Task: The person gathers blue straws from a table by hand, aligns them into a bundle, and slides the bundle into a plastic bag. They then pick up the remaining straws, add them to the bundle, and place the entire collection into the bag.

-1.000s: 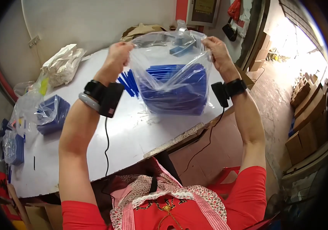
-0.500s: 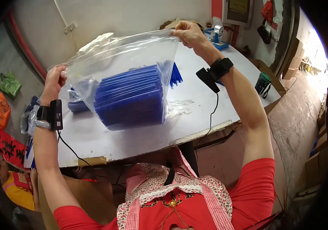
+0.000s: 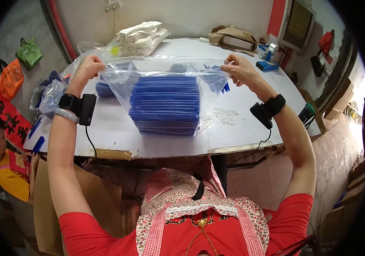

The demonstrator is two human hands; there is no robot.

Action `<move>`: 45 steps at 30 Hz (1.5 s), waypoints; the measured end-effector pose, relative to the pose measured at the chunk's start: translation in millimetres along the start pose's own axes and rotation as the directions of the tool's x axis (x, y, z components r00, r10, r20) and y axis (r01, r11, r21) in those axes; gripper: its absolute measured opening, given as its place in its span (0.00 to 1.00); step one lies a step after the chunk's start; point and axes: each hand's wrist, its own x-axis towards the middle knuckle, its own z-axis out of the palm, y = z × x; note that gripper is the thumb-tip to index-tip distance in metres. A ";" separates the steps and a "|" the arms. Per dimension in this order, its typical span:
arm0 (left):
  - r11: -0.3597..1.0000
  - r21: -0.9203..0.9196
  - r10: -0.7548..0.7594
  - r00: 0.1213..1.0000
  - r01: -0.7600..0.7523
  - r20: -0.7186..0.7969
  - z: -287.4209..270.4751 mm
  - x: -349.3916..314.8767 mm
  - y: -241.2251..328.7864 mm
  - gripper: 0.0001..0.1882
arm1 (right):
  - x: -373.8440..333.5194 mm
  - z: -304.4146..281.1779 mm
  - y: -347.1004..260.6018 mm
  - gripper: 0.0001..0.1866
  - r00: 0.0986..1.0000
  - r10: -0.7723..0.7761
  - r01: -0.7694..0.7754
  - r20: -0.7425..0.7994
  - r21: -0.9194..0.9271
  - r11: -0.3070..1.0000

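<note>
A large clear plastic bag (image 3: 120,87) stands on the white table, its mouth stretched wide between my two hands. Inside it sits a thick block of blue plastic strips (image 3: 165,102), stacked in many layers. My left hand (image 3: 89,68) is closed on the left corner of the bag's mouth. The right corner is pinched in my right hand (image 3: 238,70), at about the same height. Both corners are held above the stack. More blue strips (image 3: 104,89) lie behind the bag on its left, and a few blue sticks (image 3: 225,88) show on its right.
White folded bags (image 3: 142,37) and a brown paper package (image 3: 233,38) lie along the table's back. A tape dispenser (image 3: 268,59) stands back right, a dark green cup (image 3: 307,113) at the right edge. Another person (image 3: 9,166) in yellow handles blue strips at left.
My right hand has come down and inward, level with my left. The bag's mouth, slanted before, now runs nearly straight across, and the stack appears squarer to me.
</note>
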 end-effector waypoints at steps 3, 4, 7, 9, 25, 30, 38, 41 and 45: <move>0.971 -0.236 -0.054 0.997 0.041 -0.048 0.9 -3.8 -5.5 0.04 | 7.4 8.1 4.2 0.06 0.996 -0.037 0.021 0.075 0.209 0.978; 0.970 -0.238 -0.063 0.997 0.051 -0.044 -2.4 -2.1 -6.5 0.04 | 13.5 6.5 7.9 0.06 0.993 -0.059 0.023 0.107 0.309 0.951; 0.877 -0.479 -0.110 0.987 0.042 -0.115 -20.9 0.6 -4.4 0.04 | 42.2 -32.7 6.8 0.07 0.965 -0.251 0.238 0.076 0.147 0.960; 0.934 -0.354 0.018 0.998 -0.036 -0.055 -24.1 -3.7 7.0 0.05 | 39.5 -36.9 13.6 0.07 0.953 -0.289 0.276 0.090 0.133 0.952; 0.933 -0.349 -0.072 0.996 0.085 0.051 -28.9 -36.2 -2.7 0.06 | 22.4 1.1 -36.5 0.15 0.886 -0.464 0.416 0.025 -0.488 0.767; 0.918 -0.389 -0.068 0.997 0.074 0.030 -18.8 -26.1 -0.8 0.05 | 9.9 -40.5 4.6 0.10 0.975 -0.080 0.118 0.208 -0.176 0.977; 0.889 -0.454 -0.051 0.998 0.064 0.041 -23.0 -21.4 11.9 0.05 | -1.5 -53.8 -80.2 0.37 0.827 -0.562 0.521 0.017 -0.400 0.754; 0.883 -0.467 -0.021 0.998 0.047 0.061 -21.2 -23.3 12.0 0.06 | -10.0 85.0 -118.5 0.55 0.767 -0.590 0.632 0.253 -0.460 0.624; 0.857 -0.513 -0.070 0.997 0.042 -0.035 -20.9 -30.0 -10.8 0.08 | 8.1 172.3 -119.1 0.56 0.772 -0.489 0.635 0.406 -0.493 0.594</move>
